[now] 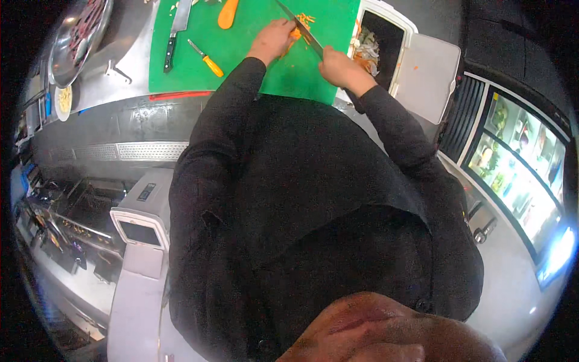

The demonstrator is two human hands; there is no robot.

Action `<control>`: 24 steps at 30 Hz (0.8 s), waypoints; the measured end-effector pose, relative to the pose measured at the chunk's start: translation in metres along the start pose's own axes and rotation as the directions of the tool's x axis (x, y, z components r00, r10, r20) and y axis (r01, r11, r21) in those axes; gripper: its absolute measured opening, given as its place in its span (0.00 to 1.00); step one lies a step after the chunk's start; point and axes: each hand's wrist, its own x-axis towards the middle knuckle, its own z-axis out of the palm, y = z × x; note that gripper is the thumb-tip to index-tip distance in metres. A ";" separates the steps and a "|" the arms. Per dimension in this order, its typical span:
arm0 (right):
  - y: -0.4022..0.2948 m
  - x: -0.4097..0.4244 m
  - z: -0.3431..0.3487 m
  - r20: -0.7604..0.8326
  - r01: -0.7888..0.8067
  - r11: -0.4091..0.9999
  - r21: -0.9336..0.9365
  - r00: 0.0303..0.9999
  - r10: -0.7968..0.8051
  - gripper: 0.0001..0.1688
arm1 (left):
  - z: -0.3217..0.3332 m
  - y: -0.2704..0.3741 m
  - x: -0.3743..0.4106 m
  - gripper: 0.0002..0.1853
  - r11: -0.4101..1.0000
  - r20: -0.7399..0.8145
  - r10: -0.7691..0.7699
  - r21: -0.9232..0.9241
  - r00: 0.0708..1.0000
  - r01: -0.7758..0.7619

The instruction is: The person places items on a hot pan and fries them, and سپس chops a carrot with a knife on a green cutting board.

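Observation:
On a green cutting board [253, 59] lies a small pile of thinly cut carrot [305, 19]. My right hand [344, 70] grips the handle of a kitchen knife [312, 40], whose blade slants up and left across the carrot pieces. Beside the blade, my left hand [272, 41] rests with its fingertips at the carrot; the fingers partly hide what they touch. A whole carrot piece [228, 13] lies at the board's top. To the left are a second knife [172, 50] with a black handle and a peeler [207, 59] with a yellow handle.
An open white bin [400, 68] holding peelings adjoins the board's right side, its lid [427, 77] folded outward. At the far left stand a metal bowl [86, 68] of reddish strips and a small white dish [64, 103] of pale pieces. A red strip [178, 96] shows under the board's near edge.

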 end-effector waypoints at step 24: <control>0.006 0.036 0.033 -0.132 0.083 0.997 -0.005 0.988 -0.083 0.16 | 0.008 -0.010 -0.003 0.19 0.999 -0.059 0.038 0.006 0.998 -0.038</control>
